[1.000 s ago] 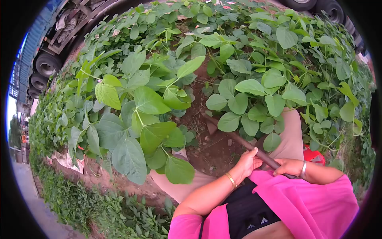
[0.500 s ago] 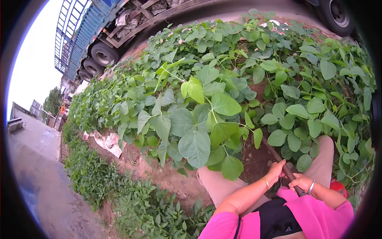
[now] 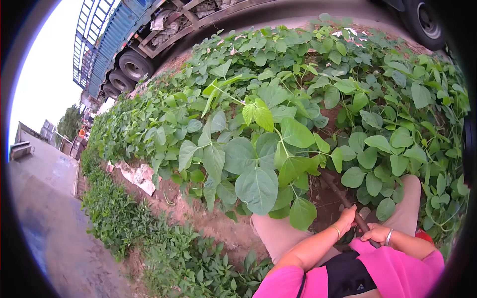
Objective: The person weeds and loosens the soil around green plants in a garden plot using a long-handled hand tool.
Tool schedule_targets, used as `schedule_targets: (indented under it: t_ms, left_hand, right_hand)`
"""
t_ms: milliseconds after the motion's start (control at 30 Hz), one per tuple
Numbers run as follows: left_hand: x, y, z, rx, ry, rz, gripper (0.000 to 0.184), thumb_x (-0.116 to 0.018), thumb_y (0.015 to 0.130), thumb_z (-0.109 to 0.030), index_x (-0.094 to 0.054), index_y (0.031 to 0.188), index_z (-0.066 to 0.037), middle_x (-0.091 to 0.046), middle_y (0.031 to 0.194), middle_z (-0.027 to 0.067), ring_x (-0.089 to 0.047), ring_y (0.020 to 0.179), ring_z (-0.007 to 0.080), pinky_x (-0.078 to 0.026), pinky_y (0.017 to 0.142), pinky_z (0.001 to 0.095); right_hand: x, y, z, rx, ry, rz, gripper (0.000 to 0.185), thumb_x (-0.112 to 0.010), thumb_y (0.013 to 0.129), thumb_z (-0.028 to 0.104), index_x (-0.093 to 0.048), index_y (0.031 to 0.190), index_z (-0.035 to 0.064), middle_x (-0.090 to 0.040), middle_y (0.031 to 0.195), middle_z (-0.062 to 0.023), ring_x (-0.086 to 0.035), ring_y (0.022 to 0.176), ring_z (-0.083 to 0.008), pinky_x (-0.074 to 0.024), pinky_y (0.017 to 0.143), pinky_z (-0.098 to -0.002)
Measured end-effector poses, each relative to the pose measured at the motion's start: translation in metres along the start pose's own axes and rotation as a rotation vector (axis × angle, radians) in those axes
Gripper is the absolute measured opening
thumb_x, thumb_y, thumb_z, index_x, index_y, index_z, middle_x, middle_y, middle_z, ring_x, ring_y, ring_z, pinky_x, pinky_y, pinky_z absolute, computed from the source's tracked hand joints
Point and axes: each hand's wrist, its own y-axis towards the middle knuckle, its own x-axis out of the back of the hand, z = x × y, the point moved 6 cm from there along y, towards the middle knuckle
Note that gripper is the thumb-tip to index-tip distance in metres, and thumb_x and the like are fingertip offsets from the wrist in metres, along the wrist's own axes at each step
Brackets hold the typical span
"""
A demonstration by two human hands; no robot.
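Leafy green plants [image 3: 273, 94] cover most of the ground before me, with a paved strip [image 3: 44, 213] off to the left and a blue truck [image 3: 107, 47] parked beyond. Its dark wheels [image 3: 134, 66] show near the upper left, and another large wheel [image 3: 426, 22] stands at the upper right. Nearest my view, a tall shoot [image 3: 256, 188] spreads broad leaves over the middle, and this is what blocks me most: it hides part of the soil and the far end of the handle. A pale crumpled sheet [image 3: 136, 176] lies on the bare earth [image 3: 218, 228] to the left, above a strip of lower plants [image 3: 174, 258].

As for containers, I make out a brownish frame [image 3: 198, 23] on the truck with greyish, crumpled material [image 3: 164, 22] inside it; I cannot tell what that is. Something red [image 3: 424, 235] pokes out behind the right forearm, too covered to name.

The brown handle [image 3: 343, 196] slants from the leaves down between the knees [image 3: 410, 191] toward the lap. My grip is closed on it with both hands: the left hand [image 3: 348, 217] higher up, the right hand [image 3: 376, 233] just below, near the lap end.
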Motion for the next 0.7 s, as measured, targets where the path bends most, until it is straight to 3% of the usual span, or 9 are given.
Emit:
schedule_targets:
  t_ms: [33,100,167,367,433,500,633,700]
  left_hand:
    - [0.002,0.002,-0.001,0.002,0.002,-0.004,0.027,-0.041,0.082,-0.034,-0.046,0.088,-0.008,-0.053,0.069,0.0037,-0.051,0.063,0.0138,-0.042,0.056,0.0277]
    - [-0.004,0.0,-0.004,0.03,-0.155,0.05,0.027,-0.041,0.082,-0.034,-0.046,0.086,-0.008,-0.053,0.072,0.0042,-0.051,0.064,0.0142,-0.042,0.059,0.0288]
    - [-0.008,-0.011,-0.016,-0.01,-0.102,-0.008,0.027,-0.042,0.082,-0.035,-0.045,0.084,-0.009,-0.054,0.074,0.0044,-0.052,0.065,0.0142,-0.042,0.06,0.0288]
    - [-0.032,-0.048,-0.091,-0.428,-0.028,0.279,0.026,-0.041,0.083,-0.035,-0.044,0.082,-0.01,-0.054,0.069,0.0018,-0.051,0.06,0.0096,-0.042,0.053,0.0218]
    - [-0.03,-0.056,-0.102,-0.509,-0.041,0.221,0.026,-0.04,0.083,-0.035,-0.044,0.082,-0.01,-0.054,0.069,0.0018,-0.051,0.059,0.0091,-0.041,0.052,0.0215]
    - [-0.028,-0.059,-0.104,-0.588,-0.06,0.16,0.026,-0.04,0.084,-0.035,-0.044,0.082,-0.01,-0.055,0.069,0.0019,-0.051,0.059,0.0086,-0.041,0.051,0.0211]
    - [-0.015,-0.032,-0.06,-0.369,-0.013,0.052,0.027,-0.039,0.084,-0.035,-0.045,0.084,-0.009,-0.055,0.072,0.0024,-0.051,0.062,0.0095,-0.041,0.053,0.0238]
    - [0.006,0.008,-0.016,0.042,-0.093,-0.054,0.027,-0.04,0.083,-0.036,-0.046,0.086,-0.01,-0.056,0.074,0.0033,-0.051,0.066,0.0124,-0.041,0.06,0.0283]
  right_hand:
    - [0.001,0.001,0.002,0.0,0.003,0.004,0.036,-0.056,0.063,0.003,-0.043,0.096,0.0001,-0.05,0.067,-0.0057,-0.051,0.055,-0.0139,-0.0434,0.05,-0.0257]
    - [0.001,-0.001,0.003,-0.001,0.329,0.072,0.036,-0.055,0.063,0.003,-0.043,0.097,0.0007,-0.049,0.067,-0.0054,-0.051,0.054,-0.0132,-0.0431,0.047,-0.024]
    - [0.004,-0.004,0.01,0.057,0.349,0.087,0.027,-0.054,0.064,0.001,-0.043,0.088,0.0032,-0.048,0.063,-0.0042,-0.048,0.051,-0.013,-0.0426,0.046,-0.0257]
    - [0.014,-0.052,0.048,0.102,0.361,0.075,0.051,-0.052,0.067,0.0,-0.033,0.113,0.0088,-0.048,0.06,-0.007,-0.049,0.049,-0.0157,-0.0443,0.044,-0.0301]
    - [0.007,-0.06,0.048,0.237,0.472,0.223,0.057,-0.051,0.069,0.0,-0.027,0.119,0.0098,-0.048,0.06,-0.0071,-0.05,0.049,-0.0162,-0.0439,0.045,-0.0293]
    - [-0.003,-0.07,0.057,0.231,0.438,0.216,0.054,-0.051,0.07,0.0,-0.027,0.118,0.0081,-0.048,0.06,-0.0073,-0.049,0.05,-0.0161,-0.0431,0.047,-0.0287]
    - [0.013,-0.052,0.007,0.029,0.54,0.261,0.046,-0.051,0.072,0.002,-0.03,0.113,0.0041,-0.049,0.062,-0.0076,-0.049,0.053,-0.0157,-0.0416,0.047,-0.0286]
    - [0.01,-0.024,-0.006,-0.108,0.542,0.3,0.039,-0.051,0.073,0.003,-0.033,0.108,0.0043,-0.048,0.062,-0.0073,-0.048,0.052,-0.0165,-0.041,0.045,-0.0284]
